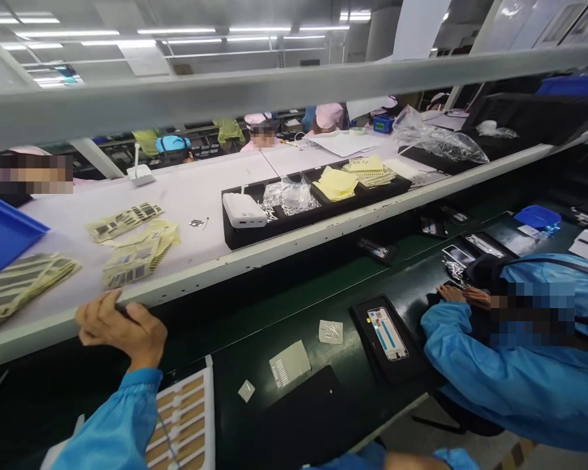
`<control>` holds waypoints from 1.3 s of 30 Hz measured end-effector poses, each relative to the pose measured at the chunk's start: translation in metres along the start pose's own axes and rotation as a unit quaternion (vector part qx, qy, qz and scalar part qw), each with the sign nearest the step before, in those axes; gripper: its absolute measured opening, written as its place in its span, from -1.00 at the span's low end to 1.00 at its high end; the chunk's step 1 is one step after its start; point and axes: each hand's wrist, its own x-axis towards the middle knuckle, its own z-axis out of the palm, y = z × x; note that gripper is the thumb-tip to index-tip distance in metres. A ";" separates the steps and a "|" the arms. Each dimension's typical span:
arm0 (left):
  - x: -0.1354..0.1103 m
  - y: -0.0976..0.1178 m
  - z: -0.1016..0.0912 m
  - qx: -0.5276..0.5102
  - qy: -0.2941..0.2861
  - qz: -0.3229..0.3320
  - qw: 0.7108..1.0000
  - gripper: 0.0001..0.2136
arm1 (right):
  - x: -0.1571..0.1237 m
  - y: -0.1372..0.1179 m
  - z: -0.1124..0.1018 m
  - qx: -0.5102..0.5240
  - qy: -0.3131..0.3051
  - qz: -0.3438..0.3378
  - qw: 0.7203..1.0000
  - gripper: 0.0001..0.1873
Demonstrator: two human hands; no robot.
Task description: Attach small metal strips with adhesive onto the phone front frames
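My left hand (122, 326), in a blue sleeve, is at the front edge of the white raised shelf (196, 277). Its fingers are bent at the edge, the thumb stands apart, and no object shows in it. Just beyond it lies a stack of yellowish sheets with dark strips (140, 254). More striped sheets (24, 284) lie to the left. Below my sleeve is a white tray with brown slots (189, 418). At the bottom edge, a patch of bare skin between blue cloth may be my right hand (414, 461); its fingers are hidden.
A black tray (228, 238) on the shelf holds a white power bank (245, 210), plastic bags and yellow sheets. On the lower green bench (323, 307) are a phone frame (388, 334), a black mat (304, 418) and small sheets. A co-worker in blue (500, 378) sits right.
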 end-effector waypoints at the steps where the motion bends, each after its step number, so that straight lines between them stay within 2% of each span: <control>1: -0.001 0.001 -0.003 0.001 -0.003 0.016 1.000 -0.57 | 0.004 0.013 -0.007 0.002 0.026 0.004 1.000 -0.61; 3: -0.009 0.005 -0.015 -0.014 -0.038 0.040 0.998 -0.52 | 0.010 0.048 -0.019 -0.072 0.118 -0.007 0.990 -0.63; 4: -0.018 0.008 -0.024 -0.030 -0.064 0.045 0.996 -0.45 | 0.012 0.070 -0.025 -0.130 0.177 -0.008 0.976 -0.63; 6: -0.052 0.018 -0.050 -0.058 -0.109 0.019 0.992 -0.33 | 0.012 0.117 -0.037 -0.259 0.283 0.002 0.923 -0.59; 7: -0.077 0.024 -0.066 -0.071 -0.140 0.006 0.988 -0.35 | 0.013 0.140 -0.043 -0.300 0.318 0.007 0.900 -0.56; 9: -0.141 0.040 -0.103 -0.105 -0.238 -0.005 0.966 -0.58 | 0.015 0.182 -0.050 -0.322 0.361 0.006 0.875 -0.51; 11: -0.218 0.055 -0.140 -0.143 -0.398 0.038 0.906 -0.68 | 0.023 0.212 -0.052 -0.308 0.390 -0.016 0.867 -0.52; 13: -0.297 0.066 -0.169 -0.143 -0.522 0.152 0.827 -0.65 | 0.039 0.232 -0.049 -0.291 0.397 -0.047 0.869 -0.57; 14: -0.334 0.070 -0.180 -0.134 -0.554 0.185 0.800 -0.61 | 0.049 0.238 -0.045 -0.286 0.393 -0.065 0.871 -0.61; 16: -0.392 0.074 -0.193 -0.122 -0.583 0.224 0.772 -0.56 | 0.070 0.248 -0.034 -0.285 0.388 -0.102 0.871 -0.67; 19: -0.444 0.079 -0.197 -0.099 -0.584 0.230 0.772 -0.52 | 0.096 0.263 -0.015 -0.300 0.388 -0.146 0.859 -0.67; 21: -0.459 0.083 -0.195 -0.084 -0.576 0.216 0.784 -0.52 | 0.107 0.276 -0.004 -0.330 0.377 -0.162 0.850 -0.62; 23: -0.464 0.087 -0.195 -0.080 -0.574 0.202 0.790 -0.52 | 0.113 0.289 0.005 -0.372 0.356 -0.172 0.840 -0.56; 26: -0.460 0.088 -0.198 -0.100 -0.585 0.177 0.785 -0.55 | 0.118 0.302 0.012 -0.405 0.339 -0.185 0.829 -0.54; 30: -0.445 0.078 -0.195 -0.119 -0.584 0.117 0.794 -0.64 | 0.102 0.301 0.009 -0.369 0.376 -0.236 0.816 -0.64; 32: -0.437 0.070 -0.187 -0.116 -0.564 0.092 0.812 -0.65 | 0.080 0.296 -0.005 -0.344 0.427 -0.269 0.792 -0.71; 35: -0.433 0.062 -0.173 -0.123 -0.541 0.057 0.830 -0.64 | 0.042 0.288 -0.050 -0.319 0.561 -0.274 0.713 -0.78; 37: -0.434 0.063 -0.168 -0.132 -0.545 0.036 0.827 -0.64 | 0.025 0.287 -0.089 -0.316 0.638 -0.226 0.665 -0.74; 38: -0.436 0.066 -0.168 -0.137 -0.551 0.026 0.823 -0.65 | 0.022 0.287 -0.108 -0.321 0.654 -0.192 0.658 -0.68; 39: -0.439 0.071 -0.168 -0.143 -0.558 0.020 0.817 -0.65 | 0.021 0.289 -0.124 -0.328 0.653 -0.156 0.665 -0.58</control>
